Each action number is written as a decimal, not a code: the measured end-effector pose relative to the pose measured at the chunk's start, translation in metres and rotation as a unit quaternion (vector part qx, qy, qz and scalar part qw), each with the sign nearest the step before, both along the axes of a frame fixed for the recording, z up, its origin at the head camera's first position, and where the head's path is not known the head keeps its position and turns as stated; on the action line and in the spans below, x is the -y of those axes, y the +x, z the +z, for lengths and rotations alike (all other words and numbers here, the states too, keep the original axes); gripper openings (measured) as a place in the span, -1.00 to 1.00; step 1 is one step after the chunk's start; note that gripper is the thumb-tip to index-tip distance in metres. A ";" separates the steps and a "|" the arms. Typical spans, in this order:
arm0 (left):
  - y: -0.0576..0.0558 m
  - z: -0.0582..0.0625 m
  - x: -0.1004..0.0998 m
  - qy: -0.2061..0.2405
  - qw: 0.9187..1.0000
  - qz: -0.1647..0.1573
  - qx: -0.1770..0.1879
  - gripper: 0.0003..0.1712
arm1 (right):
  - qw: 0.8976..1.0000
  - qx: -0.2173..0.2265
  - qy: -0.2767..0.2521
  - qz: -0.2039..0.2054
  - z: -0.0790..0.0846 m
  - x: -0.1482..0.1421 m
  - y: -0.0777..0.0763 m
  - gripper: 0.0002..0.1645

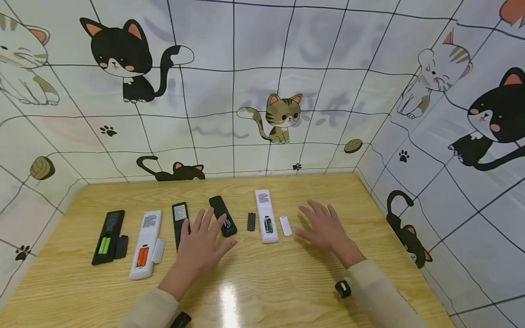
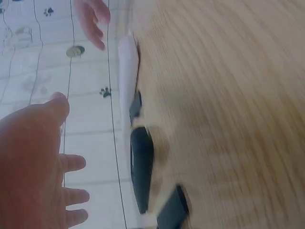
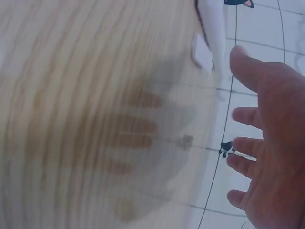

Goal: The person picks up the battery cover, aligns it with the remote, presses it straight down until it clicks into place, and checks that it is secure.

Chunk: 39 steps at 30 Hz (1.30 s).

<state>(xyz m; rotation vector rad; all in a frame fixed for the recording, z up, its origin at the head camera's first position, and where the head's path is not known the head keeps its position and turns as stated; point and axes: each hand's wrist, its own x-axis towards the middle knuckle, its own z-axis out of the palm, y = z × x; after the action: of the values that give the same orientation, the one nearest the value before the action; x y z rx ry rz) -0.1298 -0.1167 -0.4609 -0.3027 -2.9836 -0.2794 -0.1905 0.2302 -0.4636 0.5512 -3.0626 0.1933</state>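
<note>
My left hand (image 1: 201,250) hovers over the table with its fingers spread and holds nothing. Partly hidden behind it lies a black remote control with a white label (image 1: 180,212). Just beyond its fingertips is a smaller black remote (image 1: 219,207), face down with its battery bay uncovered. My right hand (image 1: 326,230), also spread and holding nothing, hovers right of a small white battery cover (image 1: 285,226). Between the hands lies a white remote (image 1: 264,205) with batteries showing in its bay. A small black battery cover (image 1: 251,222) lies beside it.
At the left lie a black remote (image 1: 112,223) with green batteries and its black cover (image 1: 121,247), then a white remote (image 1: 149,232) with orange batteries and its white cover (image 1: 158,251). A cat-printed cloth wall (image 1: 213,100) borders the wooden table (image 1: 262,282) at the back and sides.
</note>
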 end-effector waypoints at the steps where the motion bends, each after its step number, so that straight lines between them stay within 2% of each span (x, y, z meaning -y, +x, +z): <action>1: 0.000 0.001 -0.004 0.000 1.000 -0.005 -0.001 -0.15 | 1.000 0.002 0.003 0.002 0.001 0.002 0.000 -0.14; 5: -0.001 0.005 -0.020 0.005 1.000 -0.030 -0.001 -0.17 | 1.000 0.005 0.009 0.013 0.006 0.012 0.000 -0.21; 10: -0.006 0.007 -0.040 -0.011 0.998 -0.061 0.006 -0.19 | 0.999 0.002 0.018 0.029 0.008 0.023 -0.003 -0.25; 14: -0.013 0.004 -0.055 -0.004 0.997 -0.082 0.014 -0.22 | 0.999 0.002 0.021 0.037 0.008 0.031 -0.007 -0.28; 19: -0.024 -0.006 -0.071 0.013 0.995 -0.102 0.018 -0.22 | 0.999 0.013 0.027 0.037 0.003 0.037 -0.015 -0.39; 25: -0.036 -0.019 -0.084 0.024 0.994 -0.101 0.026 -0.15 | 0.998 0.033 0.035 0.028 0.000 0.039 -0.022 -0.41; 29: -0.039 -0.024 -0.091 0.021 0.994 -0.102 0.015 -0.16 | 0.998 0.049 0.040 0.024 -0.002 0.039 -0.024 -0.36; 34: -0.041 -0.026 -0.099 0.027 0.994 -0.104 0.008 -0.17 | 0.997 0.057 0.041 0.028 -0.005 0.038 -0.024 -0.29; 39: -0.038 -0.024 -0.106 0.013 0.996 -0.092 0.004 -0.18 | 0.997 0.056 0.041 0.032 -0.008 0.037 -0.021 -0.32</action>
<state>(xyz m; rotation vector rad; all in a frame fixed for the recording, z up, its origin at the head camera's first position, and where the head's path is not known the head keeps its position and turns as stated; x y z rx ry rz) -0.1682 -0.0106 -0.4853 -0.5768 -2.9604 -0.3395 -0.2119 0.1935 -0.4719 0.6648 -3.1751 0.1025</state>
